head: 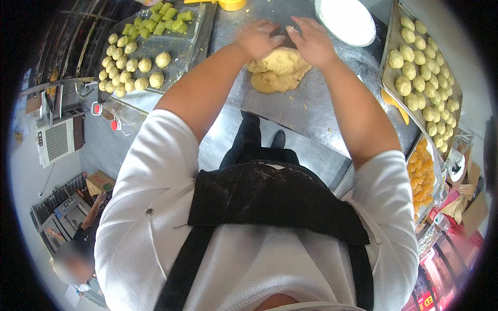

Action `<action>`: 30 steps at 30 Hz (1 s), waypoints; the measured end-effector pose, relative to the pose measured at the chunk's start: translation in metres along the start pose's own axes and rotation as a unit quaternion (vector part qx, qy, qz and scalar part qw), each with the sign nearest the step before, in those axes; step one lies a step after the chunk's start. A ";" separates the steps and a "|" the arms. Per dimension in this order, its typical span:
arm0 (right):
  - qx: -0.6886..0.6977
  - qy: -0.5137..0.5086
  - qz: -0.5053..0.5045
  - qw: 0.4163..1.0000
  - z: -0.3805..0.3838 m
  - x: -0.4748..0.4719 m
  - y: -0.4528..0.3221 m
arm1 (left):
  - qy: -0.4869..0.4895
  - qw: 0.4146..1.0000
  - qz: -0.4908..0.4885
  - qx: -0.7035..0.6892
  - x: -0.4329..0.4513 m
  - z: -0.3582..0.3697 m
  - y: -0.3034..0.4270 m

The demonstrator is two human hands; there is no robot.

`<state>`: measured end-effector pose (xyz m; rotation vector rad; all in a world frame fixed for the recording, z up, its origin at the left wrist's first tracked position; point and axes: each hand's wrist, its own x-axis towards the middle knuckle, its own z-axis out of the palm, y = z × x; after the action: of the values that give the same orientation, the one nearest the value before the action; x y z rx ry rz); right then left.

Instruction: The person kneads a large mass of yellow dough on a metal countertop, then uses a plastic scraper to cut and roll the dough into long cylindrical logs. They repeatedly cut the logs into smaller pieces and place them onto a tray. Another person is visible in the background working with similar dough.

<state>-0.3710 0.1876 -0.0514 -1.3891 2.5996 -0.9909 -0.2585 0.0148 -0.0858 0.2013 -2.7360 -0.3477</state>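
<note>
A lump of crumbly yellow dough [278,74] lies on the metal worktop [307,112] in front of me, folded in two layers. My left hand [258,39] is at its far left edge, fingers spread and slightly blurred. At the far right edge is my right hand [313,42], its fingers apart and its palm side by the dough. Both hands have dough or flour on the fingers. Neither is closed around anything. Small dough crumbs are scattered on the metal near the lump.
A tray [183,64] at left bears pale dough balls [124,76] and green pieces [155,21]. White bowl [346,21] and yellow scoop [232,4] stand beyond. At right are a tray of balls [428,77], a yellow tool [397,105] and orange-yellow balls [420,175]. Another person [91,217] is at lower left.
</note>
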 end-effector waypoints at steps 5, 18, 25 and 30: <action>0.021 -0.219 0.021 0.975 0.012 -0.062 -0.007 | -0.153 0.955 -0.091 -0.237 -0.064 -0.004 0.024; 0.164 0.031 0.075 0.983 0.054 -0.142 -0.036 | 0.078 0.964 -0.170 -0.187 -0.129 -0.004 0.076; -0.063 0.090 0.195 0.975 0.094 0.017 0.002 | 0.095 0.962 -0.249 -0.064 -0.008 0.048 -0.002; -0.021 -0.091 0.209 0.973 0.082 0.054 0.006 | 0.013 0.976 -0.208 -0.067 0.013 0.058 -0.048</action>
<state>-0.3823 0.1064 -0.1055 -0.8317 2.6228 -0.7129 -0.2887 -0.0213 -0.1465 0.7404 -2.6155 -0.6336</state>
